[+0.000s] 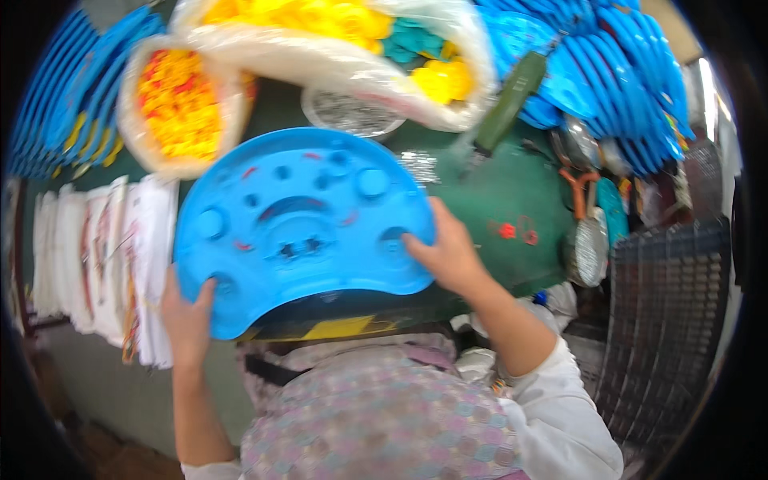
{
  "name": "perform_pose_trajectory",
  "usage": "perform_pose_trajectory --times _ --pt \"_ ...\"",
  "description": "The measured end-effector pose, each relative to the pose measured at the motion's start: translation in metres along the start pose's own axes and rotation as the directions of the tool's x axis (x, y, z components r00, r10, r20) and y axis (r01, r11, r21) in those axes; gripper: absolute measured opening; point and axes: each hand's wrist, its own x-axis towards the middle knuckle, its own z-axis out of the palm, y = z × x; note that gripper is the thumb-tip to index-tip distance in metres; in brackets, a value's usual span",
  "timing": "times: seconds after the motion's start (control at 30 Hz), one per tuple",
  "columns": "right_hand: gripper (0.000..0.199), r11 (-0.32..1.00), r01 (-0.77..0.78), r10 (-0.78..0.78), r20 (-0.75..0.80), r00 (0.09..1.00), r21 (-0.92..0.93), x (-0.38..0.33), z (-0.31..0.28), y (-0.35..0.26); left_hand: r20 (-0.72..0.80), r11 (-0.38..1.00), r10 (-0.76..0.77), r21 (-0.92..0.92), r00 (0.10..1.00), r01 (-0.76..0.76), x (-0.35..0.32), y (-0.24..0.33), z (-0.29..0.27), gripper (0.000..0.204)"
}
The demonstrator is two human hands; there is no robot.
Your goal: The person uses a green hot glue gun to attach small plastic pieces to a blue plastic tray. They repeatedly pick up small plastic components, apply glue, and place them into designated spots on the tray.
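Note:
A large blue plastic half-round tray (pixel 296 216), moulded with round recesses and slots, lies flat in front of me over the green table (pixel 496 192). My left hand (pixel 186 316) grips its lower left corner, thumb on top. At the tray's right edge, my right hand (pixel 448 252) holds on with fingers spread over the rim. Both forearms come up from the lower edge.
Clear bags of yellow and teal plastic parts (pixel 344 32) and of yellow-red parts (pixel 180 108) sit behind the tray. Stacks of blue trays (pixel 624 72) stand at the right and far left. White printed sheets (pixel 104 256) lie left. A dark crate (pixel 672 320) is right.

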Motion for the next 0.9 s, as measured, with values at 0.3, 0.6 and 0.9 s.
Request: perform_pose_trajectory --times 0.3,0.6,0.9 --pt "0.05 0.998 -0.022 0.019 0.036 0.999 0.064 0.003 -0.002 0.005 0.083 0.986 -0.114 -0.116 0.99 0.124 0.002 0.034 -0.01 0.043" --pt "0.066 1.0 -0.017 0.016 0.035 0.999 0.023 0.006 -0.002 0.004 -0.028 0.999 -0.018 -0.037 0.999 0.017 0.003 0.027 0.005 0.054" --pt "0.071 0.813 0.313 -0.32 0.072 0.945 -0.491 0.025 -0.01 -0.03 0.284 0.726 0.658 0.007 0.698 -0.688 0.001 0.051 0.01 0.047"
